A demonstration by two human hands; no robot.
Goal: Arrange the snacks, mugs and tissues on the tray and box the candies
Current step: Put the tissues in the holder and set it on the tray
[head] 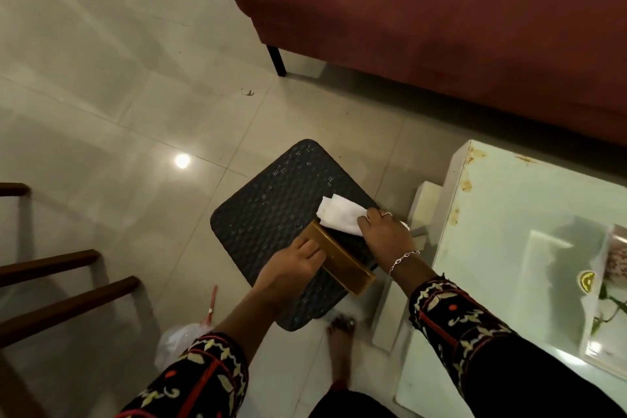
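A wooden tissue holder point(342, 260) stands on a dark woven stool point(271, 210) in the middle of the view. My left hand point(293, 265) grips the holder's near left side. My right hand point(386, 234) holds a bunch of white tissues point(341, 214) just above the holder's far end. The tissues stick out to the left of my fingers. No mugs, snacks or candies can be made out clearly.
A white glass-topped table point(529, 214) stands to the right with a transparent packet point(607, 282) on it. A maroon sofa point(441, 10) fills the far right. Wooden chair slats point(61, 302) are at the left. A plastic bag point(176, 343) lies on the tiled floor.
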